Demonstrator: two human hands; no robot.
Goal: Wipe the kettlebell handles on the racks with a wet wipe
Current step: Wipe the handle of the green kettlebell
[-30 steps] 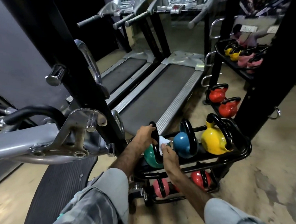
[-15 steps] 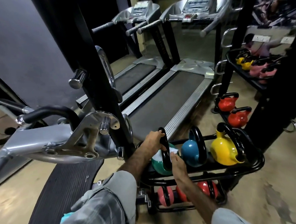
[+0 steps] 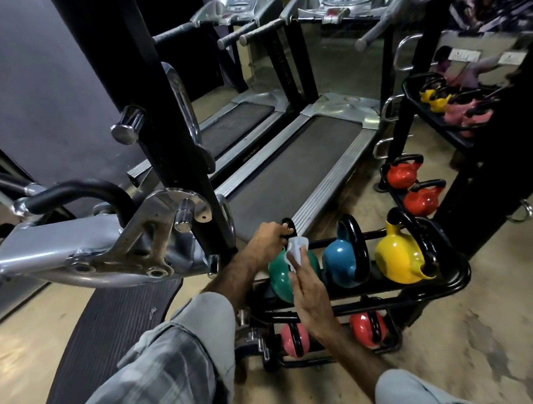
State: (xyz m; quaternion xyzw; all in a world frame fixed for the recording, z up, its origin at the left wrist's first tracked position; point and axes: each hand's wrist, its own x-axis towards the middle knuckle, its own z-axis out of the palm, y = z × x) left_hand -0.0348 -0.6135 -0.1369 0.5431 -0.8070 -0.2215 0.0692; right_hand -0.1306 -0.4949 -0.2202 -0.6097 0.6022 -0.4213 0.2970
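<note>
A green kettlebell point(image 3: 278, 276) stands at the left end of the black rack's point(image 3: 451, 287) top shelf. My left hand point(image 3: 266, 241) grips the top of its black handle point(image 3: 288, 224). My right hand point(image 3: 308, 290) holds a white wet wipe point(image 3: 297, 250) against the near side of that handle. A blue kettlebell point(image 3: 340, 261) and a yellow kettlebell point(image 3: 396, 258) stand to the right on the same shelf. A pink kettlebell point(image 3: 294, 340) and a red kettlebell point(image 3: 365, 328) sit on the lower shelf.
A silver machine arm point(image 3: 84, 247) and a black upright post point(image 3: 173, 129) stand close on the left. Two treadmills point(image 3: 291, 169) lie behind the rack. Two red kettlebells point(image 3: 414, 189) sit at the right by a mirror. A ribbed black mat point(image 3: 102, 340) covers the floor at the lower left.
The wipe has slid up the handle with my right hand, from low on the green kettlebell's handle toward its upper part. My left hand stays on the handle top.
</note>
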